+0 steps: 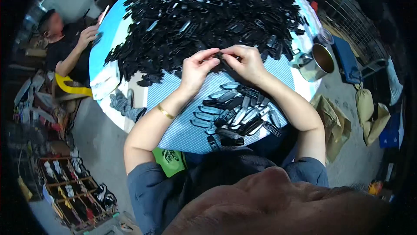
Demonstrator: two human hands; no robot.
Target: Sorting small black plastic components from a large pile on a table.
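Over the middle of the table, my left hand (198,67) and my right hand (244,62) meet fingertip to fingertip. Both pinch a small black piece (220,55), mostly covered by the fingers; its exact kind cannot be made out. Just beyond them rises a large heap of small black plastic parts (208,13). Closer to my body, between my forearms, lies a smaller loose pile of black and silvery-grey elongated parts (236,111) on a blue-and-white patterned cloth (173,100).
A metal pot (319,63) stands at the table's right edge. Grey gloves (124,104) and a white cloth (105,81) lie at the left edge. Across on the left, a person (65,48) holds up a phone-like object. A divided rack (71,187) stands lower left; brown bags (332,124) are on the right.
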